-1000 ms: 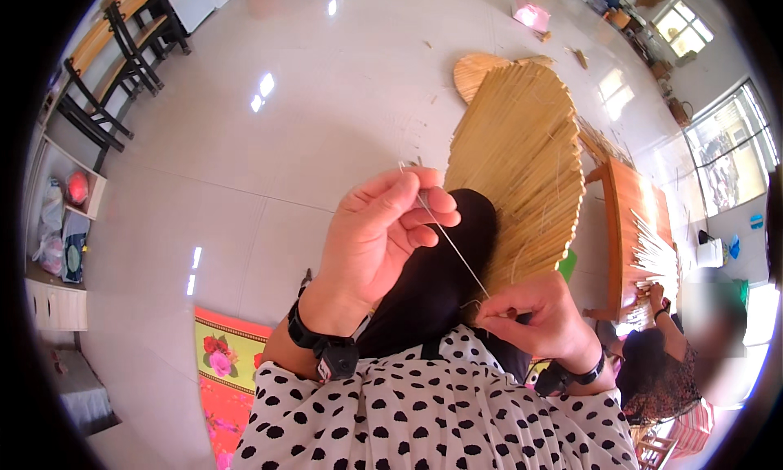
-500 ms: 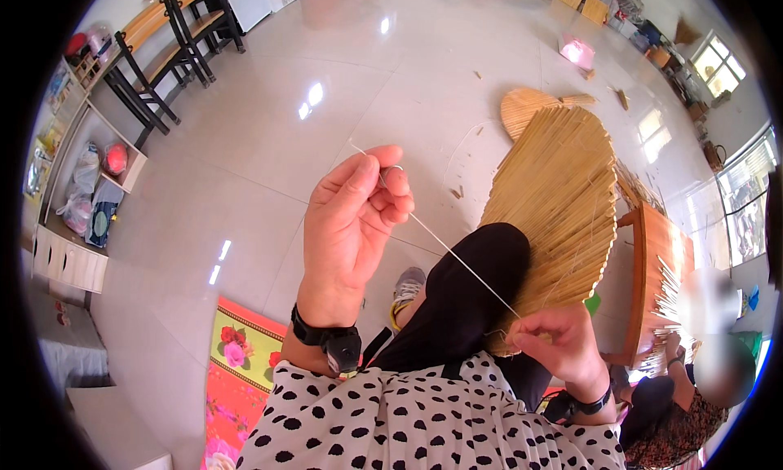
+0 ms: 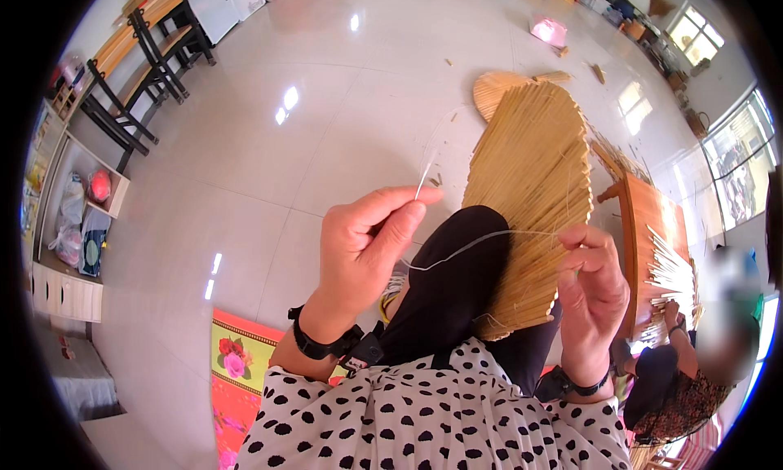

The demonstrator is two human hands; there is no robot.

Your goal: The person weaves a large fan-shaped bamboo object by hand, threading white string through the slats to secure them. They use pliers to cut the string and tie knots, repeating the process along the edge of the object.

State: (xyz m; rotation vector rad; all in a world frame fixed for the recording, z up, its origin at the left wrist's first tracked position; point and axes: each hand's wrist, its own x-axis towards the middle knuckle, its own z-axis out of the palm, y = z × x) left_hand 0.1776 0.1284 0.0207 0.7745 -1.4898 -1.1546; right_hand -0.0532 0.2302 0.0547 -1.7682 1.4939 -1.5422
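Between the thumb and index finger of my left hand [image 3: 363, 246], a thin pale needle [image 3: 422, 182] points upward. A slack white thread [image 3: 473, 243] droops from near that hand across my dark-trousered knee to my right hand [image 3: 591, 291], whose fingertips are closed on it. A large fan-shaped panel of straw-coloured stalks [image 3: 526, 144] leans upright by the knee, beneath the thread and just left of my right hand, with loose thread along its edge.
A wooden table [image 3: 652, 201] with loose sticks stands right, where a co-worker [image 3: 685, 372] handles them. Another woven piece [image 3: 489, 91] lies on the floor beyond the panel. Chairs [image 3: 155, 54] and shelves [image 3: 114, 197] line the left; a flowered mat [image 3: 228, 405] lies below.
My right hand has risen to the right of the panel's lower part, and the taut thread has slackened. My left hand has turned and tipped lower, pinching the needle upright.
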